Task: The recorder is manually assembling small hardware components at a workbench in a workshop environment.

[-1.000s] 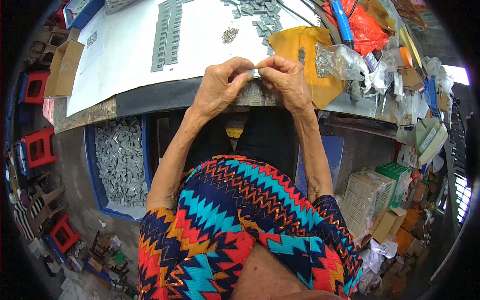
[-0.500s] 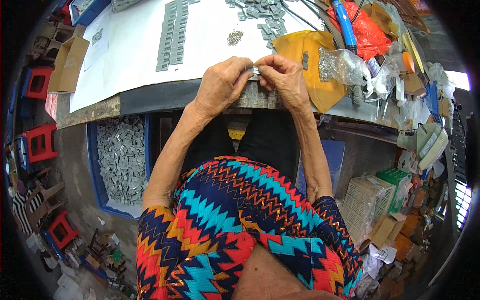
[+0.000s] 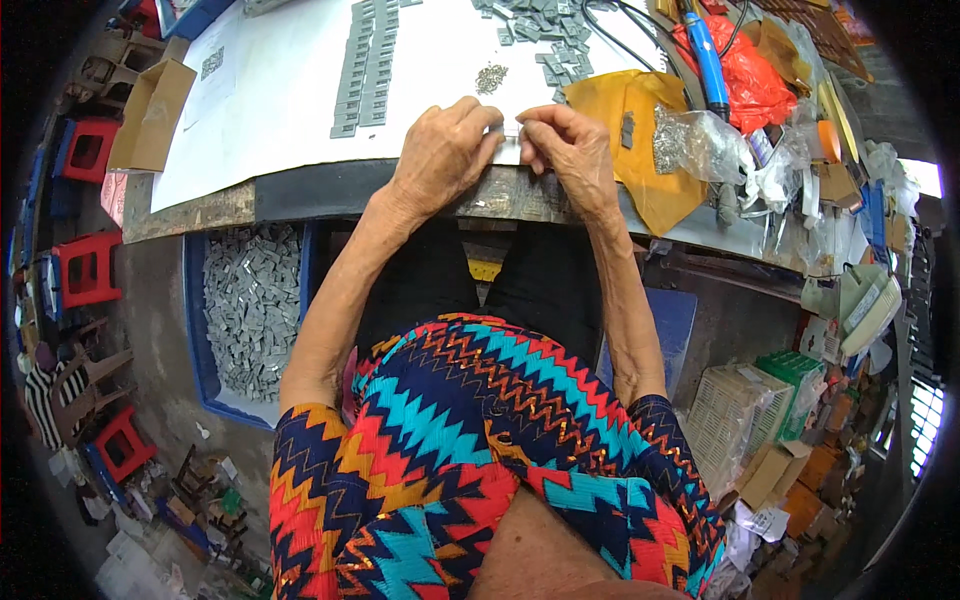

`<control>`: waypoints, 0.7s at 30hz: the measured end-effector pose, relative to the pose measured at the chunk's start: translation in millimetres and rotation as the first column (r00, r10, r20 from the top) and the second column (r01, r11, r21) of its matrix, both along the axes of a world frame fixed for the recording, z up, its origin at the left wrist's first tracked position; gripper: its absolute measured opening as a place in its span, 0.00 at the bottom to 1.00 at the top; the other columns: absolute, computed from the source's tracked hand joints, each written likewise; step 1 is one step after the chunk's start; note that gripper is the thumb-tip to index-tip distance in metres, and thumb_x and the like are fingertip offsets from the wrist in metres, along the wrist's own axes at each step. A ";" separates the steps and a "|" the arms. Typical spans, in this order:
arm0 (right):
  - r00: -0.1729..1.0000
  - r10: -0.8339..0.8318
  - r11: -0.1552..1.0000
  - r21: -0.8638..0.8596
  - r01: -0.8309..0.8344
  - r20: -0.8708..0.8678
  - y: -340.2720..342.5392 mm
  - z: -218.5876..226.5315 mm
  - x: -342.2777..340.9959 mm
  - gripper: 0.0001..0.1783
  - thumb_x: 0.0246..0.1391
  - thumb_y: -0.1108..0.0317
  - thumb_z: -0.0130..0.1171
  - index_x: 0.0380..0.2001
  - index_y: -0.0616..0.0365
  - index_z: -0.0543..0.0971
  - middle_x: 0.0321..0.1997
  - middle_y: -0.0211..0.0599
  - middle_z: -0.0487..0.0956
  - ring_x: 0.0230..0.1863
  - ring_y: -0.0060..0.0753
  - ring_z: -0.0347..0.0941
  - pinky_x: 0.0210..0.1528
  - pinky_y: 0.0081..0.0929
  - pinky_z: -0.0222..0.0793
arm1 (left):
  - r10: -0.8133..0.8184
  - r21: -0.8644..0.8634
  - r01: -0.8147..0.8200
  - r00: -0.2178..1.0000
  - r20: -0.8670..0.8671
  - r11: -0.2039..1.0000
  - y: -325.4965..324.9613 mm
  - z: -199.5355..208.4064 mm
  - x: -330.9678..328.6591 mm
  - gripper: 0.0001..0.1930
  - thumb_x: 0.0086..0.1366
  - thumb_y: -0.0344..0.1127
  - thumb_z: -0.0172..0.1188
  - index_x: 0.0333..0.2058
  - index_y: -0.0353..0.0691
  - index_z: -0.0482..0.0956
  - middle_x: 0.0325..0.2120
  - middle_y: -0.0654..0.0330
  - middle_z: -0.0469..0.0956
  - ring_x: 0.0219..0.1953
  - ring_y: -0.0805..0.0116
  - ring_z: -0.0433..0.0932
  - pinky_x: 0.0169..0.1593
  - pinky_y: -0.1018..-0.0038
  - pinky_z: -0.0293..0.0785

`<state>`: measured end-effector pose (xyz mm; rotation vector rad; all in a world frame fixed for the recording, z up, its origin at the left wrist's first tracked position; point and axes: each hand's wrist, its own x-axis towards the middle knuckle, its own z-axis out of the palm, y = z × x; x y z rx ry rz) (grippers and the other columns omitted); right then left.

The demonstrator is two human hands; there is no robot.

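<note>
fingertips pinched nearly closed, the left hand and right hand grip a small grey piece between them. it sits near the front edge of the surface.

Worktop sheet: paper, smooth, matt. Table edge: wood, rough, worn. Grey pieces: matt; plastic or metal, cannot tell. Small parts: metallic-looking, glinting. Red bag: thin plastic, glossy, crumpled. Clear bag: plastic, shiny, creased. Box: cardboard, matt. Blue tray: plastic, smooth. Red stool: plastic, smooth. Blouse: cloth, crinkled, with glinting thread.
</note>
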<state>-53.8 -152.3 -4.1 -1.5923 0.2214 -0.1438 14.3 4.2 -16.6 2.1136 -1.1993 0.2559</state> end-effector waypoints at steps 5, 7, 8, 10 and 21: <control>0.988 -0.135 0.967 -0.208 0.149 0.081 2.7 7.2 -11.6 0.07 0.50 0.76 0.48 0.31 0.70 0.73 0.18 0.33 0.72 0.18 0.18 0.66 0.20 0.16 0.62 | 0.063 -0.008 -0.063 0.998 0.007 0.998 8.5 -1.5 24.6 0.07 0.53 0.29 0.57 0.32 0.35 0.73 0.24 0.57 0.72 0.25 0.65 0.72 0.30 0.71 0.67; 0.961 -0.166 0.875 -0.417 0.247 0.221 1.0 -2.9 -19.3 0.06 0.47 0.79 0.48 0.30 0.68 0.73 0.21 0.38 0.70 0.18 0.26 0.67 0.21 0.22 0.62 | 0.090 -0.045 -0.094 0.992 -0.093 0.995 11.9 -4.4 38.3 0.07 0.53 0.29 0.57 0.32 0.34 0.74 0.24 0.55 0.72 0.25 0.64 0.73 0.29 0.70 0.68; 0.944 -0.137 0.795 -0.535 0.286 0.301 -2.4 -5.9 -22.9 0.06 0.46 0.80 0.48 0.30 0.68 0.72 0.21 0.40 0.70 0.19 0.30 0.67 0.22 0.24 0.62 | 0.123 -0.034 -0.125 0.990 -0.064 0.992 10.9 -3.2 44.9 0.07 0.52 0.29 0.57 0.31 0.33 0.75 0.23 0.54 0.73 0.24 0.64 0.73 0.30 0.70 0.68; 0.904 -0.096 0.691 -0.625 0.362 0.417 -2.2 -10.0 -28.8 0.06 0.42 0.83 0.49 0.28 0.67 0.72 0.22 0.44 0.68 0.22 0.40 0.66 0.24 0.30 0.61 | 0.166 -0.014 -0.169 0.977 -0.130 0.985 11.1 -2.1 59.9 0.08 0.52 0.29 0.57 0.30 0.32 0.75 0.23 0.53 0.73 0.24 0.63 0.73 0.30 0.70 0.68; 0.900 -0.098 0.661 -0.648 0.378 0.426 0.1 -17.8 -33.7 0.07 0.41 0.82 0.50 0.27 0.63 0.71 0.24 0.43 0.69 0.25 0.45 0.69 0.25 0.31 0.63 | 0.337 0.065 -0.338 0.941 0.027 0.939 0.1 -21.6 120.3 0.05 0.52 0.32 0.56 0.25 0.38 0.74 0.24 0.56 0.73 0.30 0.59 0.73 0.33 0.62 0.62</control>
